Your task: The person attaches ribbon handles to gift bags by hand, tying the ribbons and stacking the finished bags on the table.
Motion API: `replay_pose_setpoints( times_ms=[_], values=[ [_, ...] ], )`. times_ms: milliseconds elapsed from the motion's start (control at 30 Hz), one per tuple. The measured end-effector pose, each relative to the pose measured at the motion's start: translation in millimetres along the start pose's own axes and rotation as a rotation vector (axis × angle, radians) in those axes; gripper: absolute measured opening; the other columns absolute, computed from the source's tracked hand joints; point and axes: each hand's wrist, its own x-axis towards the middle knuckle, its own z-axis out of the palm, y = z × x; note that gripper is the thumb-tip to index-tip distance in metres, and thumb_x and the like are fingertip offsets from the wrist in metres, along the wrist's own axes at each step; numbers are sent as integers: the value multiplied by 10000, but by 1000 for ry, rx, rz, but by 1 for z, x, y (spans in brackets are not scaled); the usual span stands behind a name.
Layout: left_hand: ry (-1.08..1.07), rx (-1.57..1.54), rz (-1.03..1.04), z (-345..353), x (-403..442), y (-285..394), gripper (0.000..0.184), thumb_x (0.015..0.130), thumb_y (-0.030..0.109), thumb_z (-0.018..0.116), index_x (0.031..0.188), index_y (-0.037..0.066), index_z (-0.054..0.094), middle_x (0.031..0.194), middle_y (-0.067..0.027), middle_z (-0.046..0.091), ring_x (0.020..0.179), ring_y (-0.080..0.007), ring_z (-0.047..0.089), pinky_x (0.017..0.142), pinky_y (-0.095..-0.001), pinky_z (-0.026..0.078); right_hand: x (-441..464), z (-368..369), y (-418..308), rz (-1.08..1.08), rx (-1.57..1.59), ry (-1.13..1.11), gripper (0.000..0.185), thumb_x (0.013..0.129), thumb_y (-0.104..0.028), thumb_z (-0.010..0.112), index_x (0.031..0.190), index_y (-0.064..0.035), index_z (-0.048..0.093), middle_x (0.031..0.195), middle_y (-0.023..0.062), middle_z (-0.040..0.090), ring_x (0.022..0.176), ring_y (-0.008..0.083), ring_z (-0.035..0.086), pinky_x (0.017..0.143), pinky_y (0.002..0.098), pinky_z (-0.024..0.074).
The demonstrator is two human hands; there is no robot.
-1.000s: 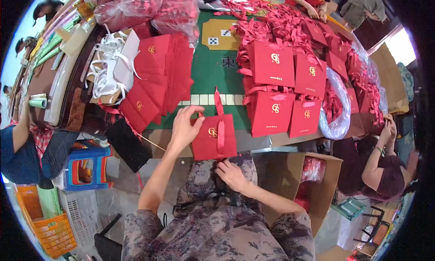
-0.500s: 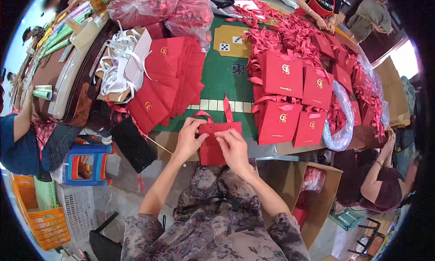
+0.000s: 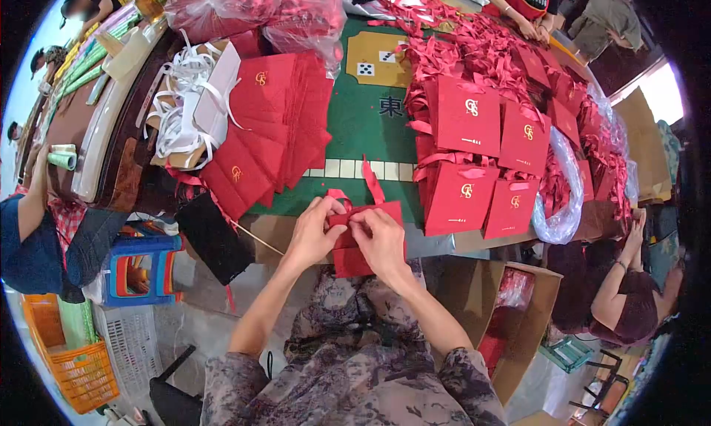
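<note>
A small red paper gift bag (image 3: 351, 262) lies at the table's near edge, right in front of me. My left hand (image 3: 315, 232) is closed on its upper left part, with thumb and fingers pinched near the top edge. Opposite it, my right hand (image 3: 380, 242) pinches the upper right part, fingertips close to the left ones. A red ribbon (image 3: 372, 182) sticks up beyond the bag's top, and a ribbon loop shows by my left fingers. Whether the fingertips also grip ribbon is hidden.
To the left lie fanned red bags (image 3: 255, 130) and a box of white ribbons (image 3: 194, 108). Finished-looking bags with ribbon handles (image 3: 468, 115) are stacked at right, beside a plastic-wrapped ring (image 3: 561, 196). A cardboard box (image 3: 529, 322) stands below right. Other people work around the table.
My hands have drawn closer together at the bag's top, and its upper part now looks folded or tilted. The bag has shifted slightly right and toward me.
</note>
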Motion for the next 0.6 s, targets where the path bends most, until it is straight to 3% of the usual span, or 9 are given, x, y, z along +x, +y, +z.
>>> replay_pose_setpoints(
  times_ms=[267, 433, 600],
  values=[
    [53, -31, 33, 10, -4, 12, 173, 834, -3, 663, 990, 24, 596, 873, -88, 577, 706, -181, 578, 637, -297, 477, 3, -5, -8, -12, -189, -21, 128, 800, -28, 690, 879, -25, 589, 830, 138, 641, 773, 346, 636, 674, 445, 512],
    [-22, -118, -49, 2, -6, 6, 201, 821, -11, 683, 998, 25, 597, 872, -50, 606, 700, -114, 556, 627, -264, 464, 1, -15, -7, 101, 58, -86, 114, 826, -49, 717, 901, 1, 648, 822, 137, 693, 731, 263, 695, 655, 347, 532],
    [-40, -176, -47, 6, -5, -9, 235, 805, -21, 703, 1010, 28, 600, 869, -19, 616, 697, -62, 530, 609, -242, 449, -5, -19, 4, 154, 183, -111, 164, 838, -73, 732, 978, -6, 680, 859, 140, 712, 758, 227, 707, 691, 322, 542]
  ],
)
